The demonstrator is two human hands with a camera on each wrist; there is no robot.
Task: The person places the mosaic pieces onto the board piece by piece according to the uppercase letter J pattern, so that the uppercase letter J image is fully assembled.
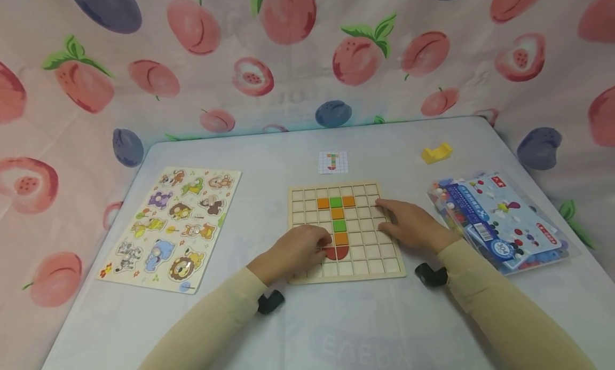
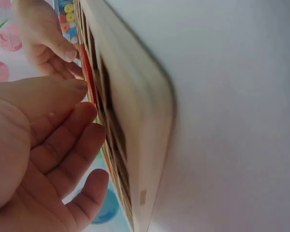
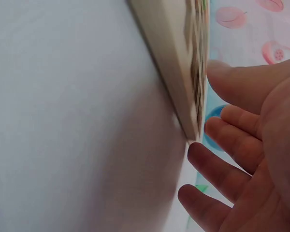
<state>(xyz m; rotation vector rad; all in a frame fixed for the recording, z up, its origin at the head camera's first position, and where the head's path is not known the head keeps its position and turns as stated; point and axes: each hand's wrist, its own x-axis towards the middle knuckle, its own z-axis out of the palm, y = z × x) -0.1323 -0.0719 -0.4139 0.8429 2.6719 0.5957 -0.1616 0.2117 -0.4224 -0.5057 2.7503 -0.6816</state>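
Note:
A wooden grid board lies in front of me, with orange and green square tiles forming a T shape in its cells. Two red rounded tiles sit at the foot of the column. My left hand reaches over the board's left side, fingers loosely bent. In the left wrist view its thumb tip and forefinger are right at a red tile. My right hand rests at the board's right edge. In the right wrist view, its thumb lies at the board's top side, the other fingers spread loosely.
Behind the board lies a small card printed with a similar coloured figure. An animal puzzle board is at the left. At the right are a clear box of colourful parts and a yellow block-like piece farther back.

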